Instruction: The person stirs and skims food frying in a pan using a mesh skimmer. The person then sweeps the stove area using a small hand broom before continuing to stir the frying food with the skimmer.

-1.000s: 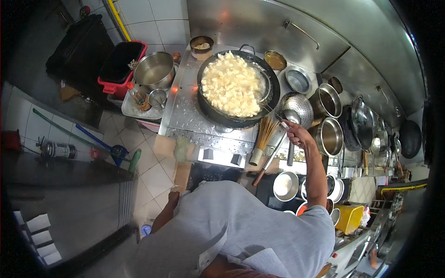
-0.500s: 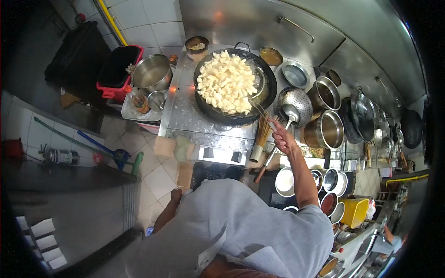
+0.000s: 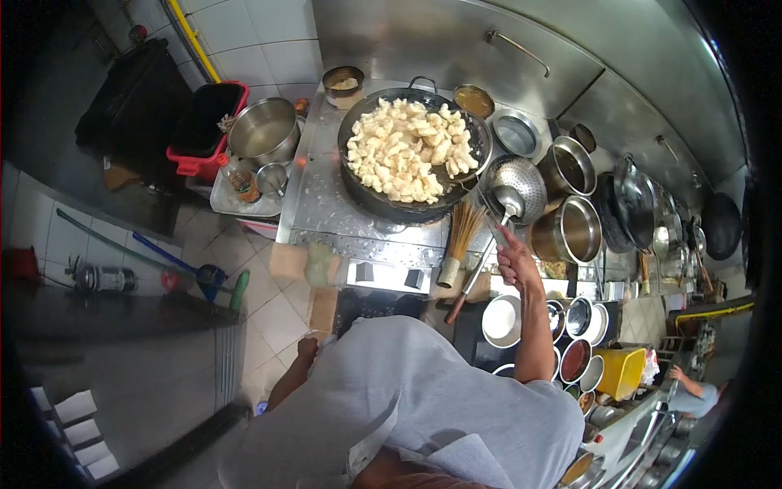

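My right hand (image 3: 517, 259) is closed around the thin handle of a wok ladle, which reaches toward the right rim of a big black wok (image 3: 358, 200). The ladle's head is hard to make out there. Pale chunks of food (image 3: 399, 155) lie spread across the wok in some liquid. Just beside my right hand are a perforated skimmer (image 3: 529, 191) with a wooden handle end and a bamboo wok brush (image 3: 462, 236). My left hand (image 3: 307, 346) hangs low at my side with curled fingers, near the counter's front edge; whatever it may hold is hidden.
Steel pots (image 3: 568, 228) and a shallow metal pan (image 3: 516, 133) stand right of the wok. White bowls (image 3: 501, 320) and a yellow container (image 3: 623, 373) are lower right. Left are a large pot (image 3: 264, 130), a bottle (image 3: 238, 178) and a red-rimmed bin (image 3: 187, 165). Another person (image 3: 692, 397) stands far right.
My right hand has moved down and right with the ladle, drawing it toward the wok's near right rim. The food has spread rightward. My left hand stays about where it was.
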`<state>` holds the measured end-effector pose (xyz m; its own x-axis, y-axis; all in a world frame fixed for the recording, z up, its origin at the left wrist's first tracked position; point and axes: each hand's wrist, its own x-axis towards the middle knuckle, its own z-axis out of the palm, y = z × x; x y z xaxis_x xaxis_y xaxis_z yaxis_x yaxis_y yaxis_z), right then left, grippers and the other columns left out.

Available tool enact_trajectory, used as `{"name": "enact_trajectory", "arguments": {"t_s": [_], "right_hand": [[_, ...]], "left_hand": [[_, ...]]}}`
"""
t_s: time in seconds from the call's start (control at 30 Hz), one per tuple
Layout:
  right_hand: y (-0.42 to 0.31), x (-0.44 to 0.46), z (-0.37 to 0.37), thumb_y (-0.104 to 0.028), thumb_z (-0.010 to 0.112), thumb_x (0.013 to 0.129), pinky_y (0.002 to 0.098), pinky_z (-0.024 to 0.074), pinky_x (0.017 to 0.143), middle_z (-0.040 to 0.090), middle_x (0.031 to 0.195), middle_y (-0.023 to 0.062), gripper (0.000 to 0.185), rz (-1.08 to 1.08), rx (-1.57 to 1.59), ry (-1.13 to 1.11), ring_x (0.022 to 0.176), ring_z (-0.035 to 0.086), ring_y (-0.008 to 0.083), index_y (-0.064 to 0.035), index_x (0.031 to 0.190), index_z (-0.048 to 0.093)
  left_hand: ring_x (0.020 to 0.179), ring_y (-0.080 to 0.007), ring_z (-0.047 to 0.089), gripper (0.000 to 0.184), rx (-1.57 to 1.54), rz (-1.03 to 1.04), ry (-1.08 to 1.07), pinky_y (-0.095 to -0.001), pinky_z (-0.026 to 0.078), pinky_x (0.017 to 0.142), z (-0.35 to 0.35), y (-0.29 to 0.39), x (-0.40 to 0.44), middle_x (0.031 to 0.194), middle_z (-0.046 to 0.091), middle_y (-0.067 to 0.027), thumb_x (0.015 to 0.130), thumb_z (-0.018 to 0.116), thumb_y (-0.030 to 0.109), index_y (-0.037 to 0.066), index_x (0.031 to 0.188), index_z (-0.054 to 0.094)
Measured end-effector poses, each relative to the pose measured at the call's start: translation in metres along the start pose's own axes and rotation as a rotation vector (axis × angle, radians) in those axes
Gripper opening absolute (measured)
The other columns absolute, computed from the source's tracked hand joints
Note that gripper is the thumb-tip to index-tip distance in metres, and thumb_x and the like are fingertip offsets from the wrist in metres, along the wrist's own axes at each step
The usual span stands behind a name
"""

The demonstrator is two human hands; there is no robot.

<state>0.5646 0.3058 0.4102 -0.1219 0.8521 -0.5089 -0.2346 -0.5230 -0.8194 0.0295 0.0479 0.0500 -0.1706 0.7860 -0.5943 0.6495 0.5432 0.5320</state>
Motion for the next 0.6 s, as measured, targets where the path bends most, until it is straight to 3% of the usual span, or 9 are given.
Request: {"name": "enact_trajectory", "arguments": {"t_s": [0.03,0.1,0.13,0.23,0.3,0.43,0.47,0.53,0.6], "right_hand": [[-0.006,-0.001,-0.001,-0.006,0.049,0.093,0.0194,0.0223,0.031,0.037,0.059,-0.0054,0.06,-0.019,-0.142,0.058,0.037,0.028,0.0042,-0.0148,0.148,0.026],[-0.014,0.002,-0.003,-0.008,0.05,0.093,0.0206,0.024,0.034,0.04,0.06,-0.0045,0.061,-0.04,-0.2,0.05,0.039,0.03,0.0042,-0.0142,0.148,0.025],[-0.02,-0.001,0.005,-0.008,0.051,0.093,0.0206,0.0234,0.034,0.04,0.06,-0.0049,0.06,-0.063,-0.301,0.072,0.04,0.03,0.0037,-0.014,0.148,0.027],[-0.036,-0.007,0.028,-0.007,0.053,0.092,0.0219,0.0279,0.038,0.042,0.061,-0.0049,0.057,-0.099,-0.413,0.074,0.045,0.032,0.0039,-0.0126,0.146,0.033],[-0.039,-0.009,0.044,-0.005,0.053,0.091,0.0229,0.0326,0.044,0.045,0.064,-0.0042,0.055,-0.282,-0.84,0.183,0.049,0.035,0.0056,-0.011,0.143,0.038],[-0.025,-0.001,0.045,-0.003,0.056,0.088,0.0294,0.0417,0.056,0.053,0.069,0.0043,0.054,-0.676,-1.132,0.229,0.057,0.044,0.0125,-0.009,0.14,0.042],[-0.041,-0.018,0.063,-0.002,0.056,0.087,0.0319,0.0439,0.06,0.055,0.073,0.0092,0.055,-0.496,-1.127,0.243,0.06,0.047,0.0147,-0.0109,0.14,0.043],[-0.04,-0.025,0.065,-0.002,0.056,0.087,0.0321,0.0438,0.06,0.055,0.071,0.0102,0.055,-0.612,-1.175,0.256,0.059,0.047,0.0147,-0.0121,0.14,0.043],[-0.045,-0.034,0.07,-0.002,0.056,0.087,0.0323,0.0437,0.059,0.054,0.07,0.0111,0.056,-0.726,-1.215,0.269,0.058,0.046,0.0146,-0.0133,0.14,0.043]], "left_hand": [[0.058,-0.0284,0.064,0.02,-0.175,-0.044,0.036,-0.0416,0.051,0.059,0.001,-0.001,0.001,0.066,0.065,-0.0161,0.079,0.057,0.017,0.002,0.068,0.064],[0.051,-0.0272,0.061,0.026,0.468,0.482,0.146,-0.0413,0.049,0.053,0.013,-0.03,0.018,0.061,0.063,-0.016,0.08,0.054,0.018,-0.001,0.066,0.063],[0.051,-0.0272,0.061,0.026,0.469,0.486,0.143,-0.0413,0.049,0.053,0.011,-0.025,0.019,0.061,0.063,-0.016,0.08,0.054,0.018,-0.001,0.066,0.063],[0.05,-0.0262,0.059,0.029,-0.132,0.047,0.022,-0.0412,0.046,0.049,0.003,-0.006,0.022,0.058,0.06,-0.0159,0.081,0.052,0.019,-0.004,0.065,0.061],[0.049,-0.0262,0.058,0.028,-0.152,0.089,0.038,-0.041,0.045,0.048,0.002,-0.006,0.028,0.059,0.06,-0.0162,0.08,0.053,0.019,-0.004,0.065,0.061],[0.049,-0.0259,0.057,0.027,-0.198,0.255,0.096,-0.0402,0.044,0.046,0.004,-0.007,0.035,0.06,0.06,-0.0162,0.079,0.053,0.018,-0.004,0.065,0.06],[0.05,-0.0263,0.058,0.026,-0.157,0.252,0.087,-0.0407,0.044,0.048,0.003,-0.004,0.036,0.06,0.061,-0.0159,0.079,0.053,0.017,-0.004,0.065,0.061],[0.05,-0.0267,0.058,0.025,-0.121,0.247,0.079,-0.0411,0.045,0.049,0.005,-0.003,0.038,0.06,0.061,-0.0156,0.079,0.053,0.017,-0.003,0.066,0.061],[0.051,-0.0271,0.058,0.025,0.53,0.404,0.035,-0.0417,0.046,0.052,0.006,-0.006,0.038,0.061,0.062,-0.0149,0.078,0.053,0.019,-0.001,0.067,0.063]]}}
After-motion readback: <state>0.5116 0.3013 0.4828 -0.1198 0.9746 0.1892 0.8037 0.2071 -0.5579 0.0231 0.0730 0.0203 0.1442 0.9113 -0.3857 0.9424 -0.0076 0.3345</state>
